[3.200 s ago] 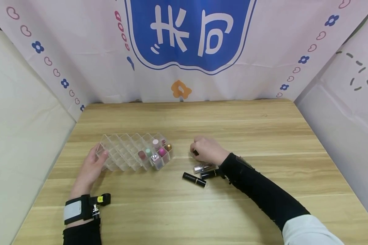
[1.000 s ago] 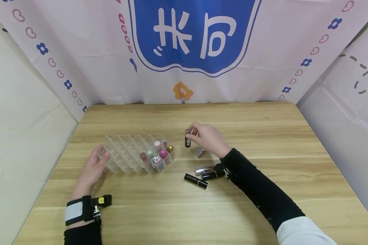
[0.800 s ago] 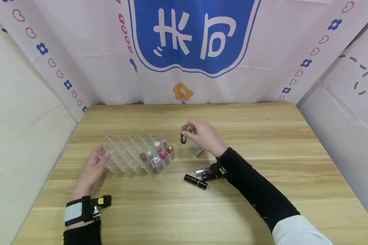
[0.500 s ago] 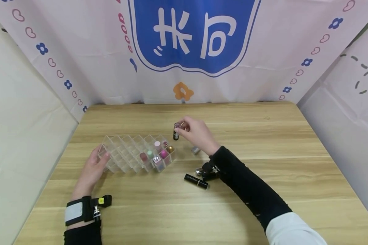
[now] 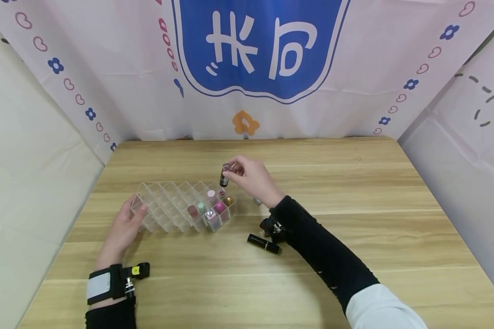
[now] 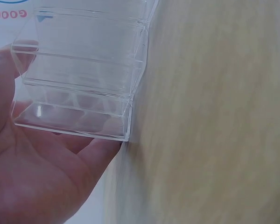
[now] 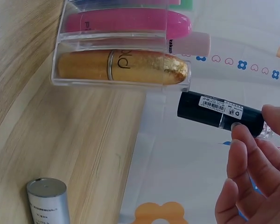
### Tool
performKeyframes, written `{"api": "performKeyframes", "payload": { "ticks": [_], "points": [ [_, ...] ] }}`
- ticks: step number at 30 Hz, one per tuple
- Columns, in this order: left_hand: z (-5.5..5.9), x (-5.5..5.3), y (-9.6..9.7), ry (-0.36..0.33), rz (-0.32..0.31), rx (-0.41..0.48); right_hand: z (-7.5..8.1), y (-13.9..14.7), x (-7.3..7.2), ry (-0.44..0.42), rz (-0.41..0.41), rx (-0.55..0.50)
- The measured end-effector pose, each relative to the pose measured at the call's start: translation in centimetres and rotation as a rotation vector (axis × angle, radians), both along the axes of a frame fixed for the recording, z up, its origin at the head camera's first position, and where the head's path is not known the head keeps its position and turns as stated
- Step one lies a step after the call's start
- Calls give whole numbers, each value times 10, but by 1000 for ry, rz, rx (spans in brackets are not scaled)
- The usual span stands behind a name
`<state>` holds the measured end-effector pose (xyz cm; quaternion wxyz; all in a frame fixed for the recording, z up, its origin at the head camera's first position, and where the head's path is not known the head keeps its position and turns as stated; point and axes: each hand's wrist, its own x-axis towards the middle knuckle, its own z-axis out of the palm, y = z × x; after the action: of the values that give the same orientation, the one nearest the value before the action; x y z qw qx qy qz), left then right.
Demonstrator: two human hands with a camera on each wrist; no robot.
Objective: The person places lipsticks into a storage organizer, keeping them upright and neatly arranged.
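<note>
My left hand (image 5: 121,226) grips the left end of a clear lipstick organizer (image 5: 164,208), thumb on the near side. In the left wrist view, the fingers wrap its transparent end wall (image 6: 70,123). Between the thumb and fingertips of my right hand (image 5: 253,180) is a black lipstick tube (image 5: 224,176) with a see-through end. It hangs above the organizer's far right corner. The right wrist view shows a white barcode label on this tube, just beyond the slot with the gold lipstick (image 7: 121,66). A magenta lipstick (image 7: 126,22) fills the slot beside it.
Another black lipstick tube (image 5: 263,244) lies on the wooden table (image 5: 189,283). A silver tube (image 7: 49,203) lies by my right wrist. More tubes there are mostly hidden behind the wrist camera (image 5: 271,227). A printed curtain (image 5: 148,105) hangs at the table's back edge.
My right hand has picked the black lipstick tube off the table and carried it left to the organizer's far right corner. My left hand keeps its hold on the organizer.
</note>
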<state>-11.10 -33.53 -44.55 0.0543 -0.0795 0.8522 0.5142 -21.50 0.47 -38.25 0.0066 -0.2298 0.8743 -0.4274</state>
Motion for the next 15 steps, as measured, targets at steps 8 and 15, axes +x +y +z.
{"api": "performKeyframes", "payload": {
  "ticks": [8,15],
  "points": [
    [-1,0,0,-8,-1,-12,1,-7,1,-21,9,-15],
    [-1,-1,-1,-27,-5,-26,0,-12,1,-20,15,4]
  ]
}}
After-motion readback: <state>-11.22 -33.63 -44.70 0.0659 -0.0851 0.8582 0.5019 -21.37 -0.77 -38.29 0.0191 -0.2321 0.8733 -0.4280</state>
